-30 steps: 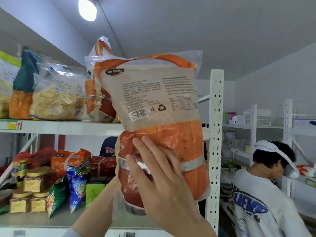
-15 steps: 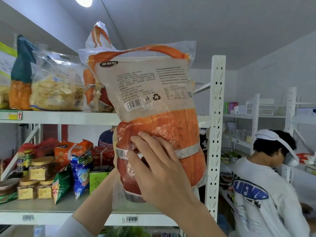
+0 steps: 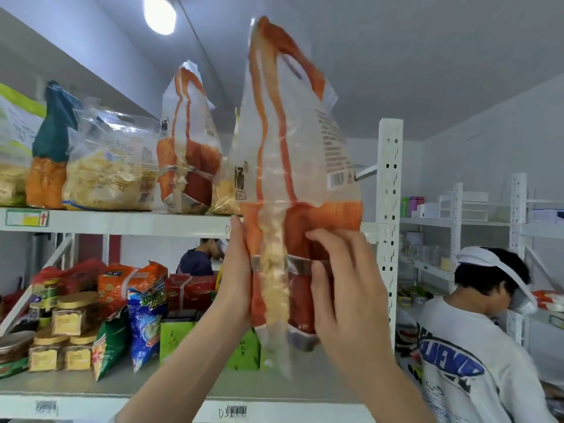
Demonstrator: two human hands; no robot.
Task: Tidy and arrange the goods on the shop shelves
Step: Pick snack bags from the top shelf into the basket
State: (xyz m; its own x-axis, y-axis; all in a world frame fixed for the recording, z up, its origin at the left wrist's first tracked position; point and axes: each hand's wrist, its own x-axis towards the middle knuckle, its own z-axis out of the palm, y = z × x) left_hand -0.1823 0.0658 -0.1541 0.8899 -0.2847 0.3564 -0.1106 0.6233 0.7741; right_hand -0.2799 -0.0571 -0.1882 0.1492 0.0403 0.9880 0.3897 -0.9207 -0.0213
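Holding an orange-and-clear bag (image 3: 293,166) upright between both hands, the person has it up in front of the upper shelf (image 3: 122,222), with its narrow edge turned toward the camera. The bag's bottom hangs below the shelf's front edge and its sealed top reaches well above it, close to the white upright post (image 3: 389,184) on the right. The left hand (image 3: 236,270) lies flat against the bag's left face, its fingers straight and pointing up, pressing rather than curling. The right hand (image 3: 345,288) takes the other face: its fingers (image 3: 323,239) bend round the bag's lower orange part and hold it. Whether the bag touches the shelf edge I cannot tell, because the picture is blurred there.

On the upper shelf, just left of the held bag, a second orange bag (image 3: 189,154) stands upright, also edge-on. Further left sit a clear bag of pale crisps (image 3: 106,166) and a teal-and-orange bag (image 3: 48,154), side by side and touching. The lower shelf (image 3: 91,404) carries gold-lidded jars (image 3: 74,312) stacked at the left, a blue snack bag (image 3: 146,315) leaning beside them, and green boxes (image 3: 177,340) partly behind the left forearm. A person in a white printed shirt (image 3: 457,361) stands to the right, head bent, beside another white rack (image 3: 518,227). Another person (image 3: 198,261) shows through the gap between the shelves. A round ceiling lamp (image 3: 160,15) glows above.
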